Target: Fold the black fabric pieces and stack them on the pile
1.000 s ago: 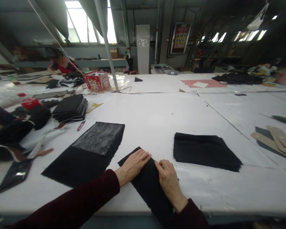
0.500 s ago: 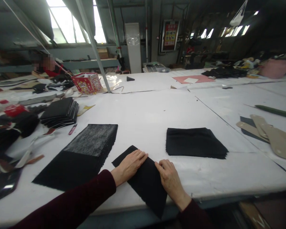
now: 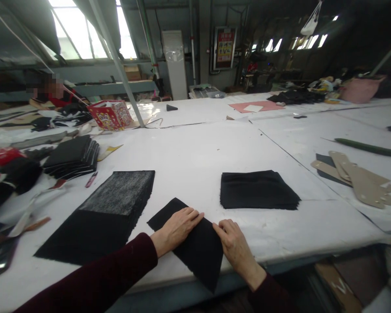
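The black cloth (image 3: 200, 256) under the person's hands lies slantwise at the near edge of the white-covered desk (image 3: 189, 145), its lower corner reaching past that edge. The left hand (image 3: 177, 228) rests flat across the upper part of the black cloth, fingers side by side and palm down. The right hand (image 3: 237, 245) is at the right edge of the black cloth, thumb and forefinger against it and the other fingers curled; I cannot tell whether the edge is pinched between them. The two hands are apart, with a small gap between the fingertips, and both wrists come out of dark maroon sleeves (image 3: 117, 265).

Left of the black cloth lies a wide black stack (image 3: 84, 234) with a speckled grey panel (image 3: 119, 193) at its far end. Right of the black cloth and a little beyond it sits a black pile (image 3: 259, 190). Farther left and beyond the black cloth are a thick stack of dark pieces (image 3: 70, 154), a small pink tool (image 3: 91, 179) and a red patterned box (image 3: 111, 115). Well to the right of the black cloth, beige flat pieces (image 3: 355, 176) overlap one another, with a long green object (image 3: 371, 148) just beyond
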Motion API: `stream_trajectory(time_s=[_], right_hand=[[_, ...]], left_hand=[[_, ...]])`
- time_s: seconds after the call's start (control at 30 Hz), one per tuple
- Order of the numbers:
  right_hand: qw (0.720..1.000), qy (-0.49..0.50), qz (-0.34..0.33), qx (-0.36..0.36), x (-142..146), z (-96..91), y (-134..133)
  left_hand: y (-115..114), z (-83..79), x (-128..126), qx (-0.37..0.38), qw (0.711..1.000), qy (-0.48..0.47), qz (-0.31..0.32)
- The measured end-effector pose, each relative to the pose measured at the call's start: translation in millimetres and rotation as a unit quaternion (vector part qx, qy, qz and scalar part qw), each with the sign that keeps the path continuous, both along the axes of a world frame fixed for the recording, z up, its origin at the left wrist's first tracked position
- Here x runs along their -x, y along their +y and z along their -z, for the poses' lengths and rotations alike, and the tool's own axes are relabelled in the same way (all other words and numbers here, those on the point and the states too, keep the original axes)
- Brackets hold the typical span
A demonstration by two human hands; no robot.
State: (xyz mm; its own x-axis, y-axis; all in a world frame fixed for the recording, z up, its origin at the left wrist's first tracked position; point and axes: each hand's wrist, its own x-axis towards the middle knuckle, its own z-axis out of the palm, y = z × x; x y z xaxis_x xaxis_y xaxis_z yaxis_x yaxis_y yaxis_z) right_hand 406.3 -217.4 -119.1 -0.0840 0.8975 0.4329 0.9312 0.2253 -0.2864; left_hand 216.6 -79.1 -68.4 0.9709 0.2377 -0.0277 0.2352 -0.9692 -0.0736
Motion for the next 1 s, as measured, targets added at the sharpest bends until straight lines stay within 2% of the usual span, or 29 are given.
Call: stream_trajectory(time_s=[0.27,0.43,0.57,0.87,1.0], right_hand=[[1.000,0.009,-0.003,0.014,-3.9,-3.1,-10.0],[1.000,-0.002,-0.003,0.021,-5.8,-3.2,-16.0],[0.999,-0.009,0.007,0.032,-6.6,-3.3,-20.7],[0.998,-0.049,0.027,0.043,-9.8,-11.7,-39.9],[0.998,0.027,0.064,0.010,-6.1,-19.1,-43.7]], left_hand=[[-13.0,-5.5,-7.6,-0.035,0.999,0.017,-0.001],[-15.3,-7.3,-11.6,-0.009,0.999,-0.014,0.032],[-19.3,-3.3,-15.6,0.011,1.000,0.008,0.025],[-34.6,-6.5,-21.1,-0.051,0.998,0.024,0.027],[-35.6,-4.7,-21.4,-0.059,0.998,0.021,0.023]])
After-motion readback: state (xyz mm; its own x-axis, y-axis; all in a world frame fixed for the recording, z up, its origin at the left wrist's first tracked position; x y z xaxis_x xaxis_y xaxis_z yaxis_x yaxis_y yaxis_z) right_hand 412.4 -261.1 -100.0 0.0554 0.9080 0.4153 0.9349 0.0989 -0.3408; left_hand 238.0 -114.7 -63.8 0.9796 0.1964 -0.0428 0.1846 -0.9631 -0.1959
